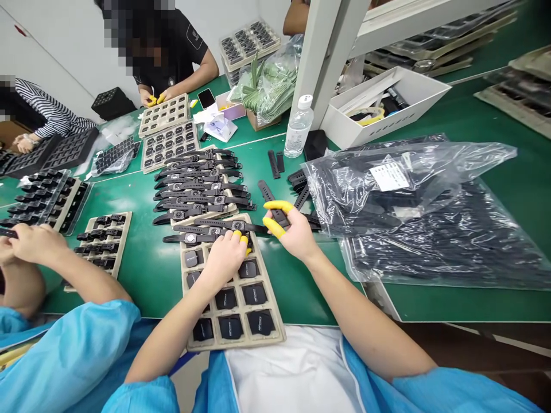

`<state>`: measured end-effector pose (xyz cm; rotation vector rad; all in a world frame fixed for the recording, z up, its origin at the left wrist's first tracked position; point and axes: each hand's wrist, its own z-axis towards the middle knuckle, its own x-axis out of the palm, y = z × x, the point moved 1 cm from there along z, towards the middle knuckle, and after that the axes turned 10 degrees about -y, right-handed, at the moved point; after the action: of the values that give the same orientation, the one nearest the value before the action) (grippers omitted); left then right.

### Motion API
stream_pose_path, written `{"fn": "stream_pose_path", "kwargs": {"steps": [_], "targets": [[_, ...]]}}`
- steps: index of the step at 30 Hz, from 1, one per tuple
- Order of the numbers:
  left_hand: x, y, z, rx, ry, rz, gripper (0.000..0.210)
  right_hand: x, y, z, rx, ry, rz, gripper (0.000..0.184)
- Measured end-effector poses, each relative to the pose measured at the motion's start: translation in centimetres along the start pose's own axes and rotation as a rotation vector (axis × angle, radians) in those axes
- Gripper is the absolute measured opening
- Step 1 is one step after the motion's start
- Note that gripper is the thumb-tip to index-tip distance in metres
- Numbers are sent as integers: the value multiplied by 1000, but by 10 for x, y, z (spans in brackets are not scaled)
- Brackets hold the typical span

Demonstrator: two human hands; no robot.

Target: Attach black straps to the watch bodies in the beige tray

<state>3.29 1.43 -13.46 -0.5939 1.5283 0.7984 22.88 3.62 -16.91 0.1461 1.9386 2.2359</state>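
My right hand (297,234), with yellow finger cots on thumb and forefinger, pinches a black watch strap (267,190) just right of the tray. My left hand (227,257) is over the beige moulded tray (279,321), its fingers curled down into a compartment. What those fingers grip is hidden beneath them. Square black watch bodies (255,294) sit in the tray's near compartments. Watches with straps attached (213,230) lie across its far end, beside my left fingers. More loose black straps (302,197) lie beyond my right hand.
Strapped watches (202,189) fill another tray ahead. A water bottle (298,127), a white box (387,106) and plastic bags of black straps (413,229) stand or lie to the right. A co-worker's arm (69,261) is close on my left; another person (172,57) works opposite.
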Motion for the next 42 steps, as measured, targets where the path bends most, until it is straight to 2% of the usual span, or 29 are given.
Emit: {"fn": "stream_pose_path", "kwargs": {"steps": [3, 5, 7, 11, 14, 17, 20, 23, 26, 29, 34, 39, 42], "targets": [[-10, 10, 0, -30, -9, -82, 10, 0, 6, -2, -46, 10, 115, 56], [-19, 19, -2, -124, -64, -245, 7, 0, 8, -2, -86, 9, 76, 56], [-23, 27, -2, -255, -168, -476, 12, -2, 8, -2, -146, -14, -49, 50], [-7, 27, 3, -426, -401, -900, 18, -6, 11, -2, -263, -102, -277, 45], [11, 22, 10, -404, -444, -1028, 21, -4, 13, -6, -191, 39, -157, 46], [20, 20, 14, -322, -440, -1031, 28, 6, 14, -15, -1, 241, 7, 40], [20, 22, 13, -195, -490, -979, 35, 19, 14, -25, 205, 426, 171, 35], [21, 24, 11, -69, -532, -922, 45, 28, 13, -29, 331, 555, 354, 35], [23, 25, 9, 11, -550, -904, 53, 29, 12, -27, 383, 564, 429, 35], [24, 25, 8, 32, -558, -908, 52, 28, 11, -24, 460, 533, 457, 34], [23, 24, 8, -3, -567, -890, 49, 29, 9, -24, 513, 462, 528, 33], [24, 21, 8, -32, -566, -874, 45, 30, 10, -24, 592, 449, 624, 32], [24, 22, 8, -23, -528, -854, 45, 30, 10, -23, 646, 425, 681, 32]]}}
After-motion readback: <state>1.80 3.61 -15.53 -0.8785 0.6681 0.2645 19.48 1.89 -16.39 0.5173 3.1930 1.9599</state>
